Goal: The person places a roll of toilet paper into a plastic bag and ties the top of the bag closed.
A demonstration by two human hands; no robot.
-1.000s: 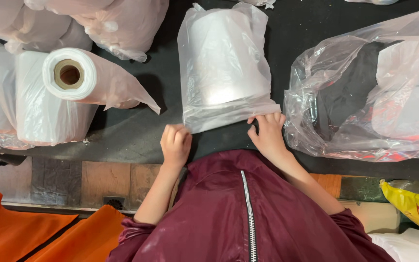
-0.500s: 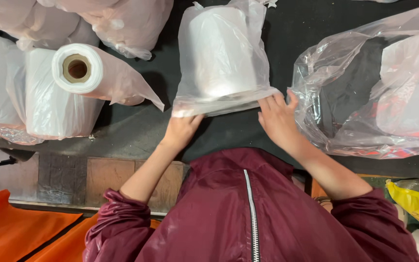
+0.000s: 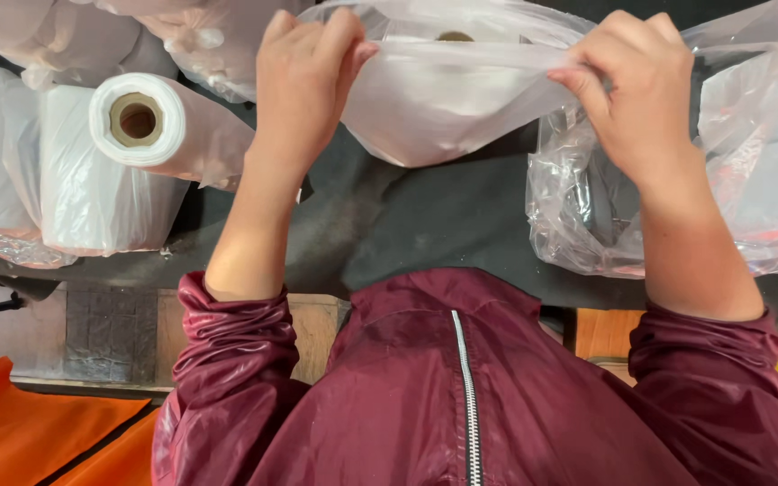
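A clear plastic bag (image 3: 447, 99) with a white roll inside is held up above the dark counter (image 3: 407, 225), at the top centre of the view. The left hand (image 3: 303, 76) is pinched shut on the bag's left edge, fingers curled over the film. The right hand (image 3: 637, 85) is clamped on the bag's right edge, fingers (image 3: 587, 85) folded down onto the plastic. The bag's mouth is stretched between the two hands, and the film sags in a curve just below them. The cardboard core of the roll is partly seen at the top edge, between the hands.

A white film roll (image 3: 137, 121) with a brown core is lying in a bag at the left, well apart from the left hand. More bagged rolls (image 3: 11, 171) are stacked beside it. A crumpled clear bag (image 3: 587, 207) is lying on the counter just below the right hand; touching cannot be told. Maroon jacket sleeves (image 3: 236, 342) are pushed up at both forearms. Orange fabric (image 3: 38, 441) is seen bottom left.
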